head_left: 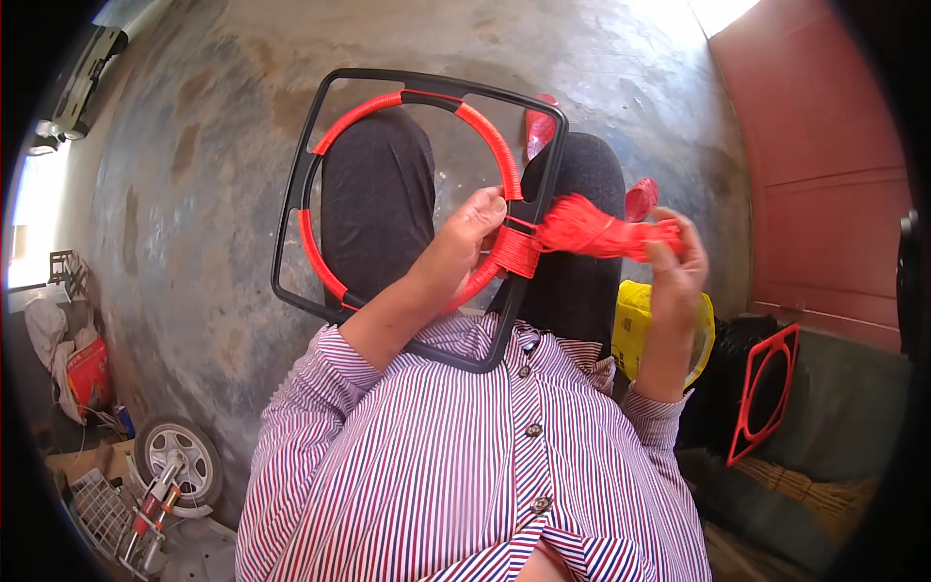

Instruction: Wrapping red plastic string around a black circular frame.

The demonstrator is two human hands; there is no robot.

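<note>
Far left, by the wall: a heap of clutter with a small spoked wheel (179, 458), a white wire rack (100, 504) and a red carton (87, 373), all well apart from the seated person. Bare concrete floor (204, 194) runs under everything.

Centre: the person sits in a striped shirt (465, 485), knees in dark trousers pointing away. Across the lap lies a black square plastic frame (291, 209) with an inner ring. Most of the ring is wound in red cord (490, 136), from the left side over the top and down the right; a short black stretch shows at the top.

The left hand (464, 242) reaches through the ring, fingers curled shut on the wrapped ring just beside the frame's right bar. Thumb on top, fingertips at the bar. A thick knot of red windings (519, 250) sits right against this hand where ring meets frame.

From that knot a bundle of red cord strands (592, 231) stretches rightward, taut, to the right hand (674, 267). The right hand is closed narrow, pinching the bundle's end between thumb and fingers, held above the right knee.

Right of the knee: a yellow bag (635, 325) near the hip, then a red-edged frame (766, 393) of the same shape leaning against a dark cushion. Straw-coloured fibres (805, 490) lie below it. A red wall panel (824, 165) closes the far right.
</note>
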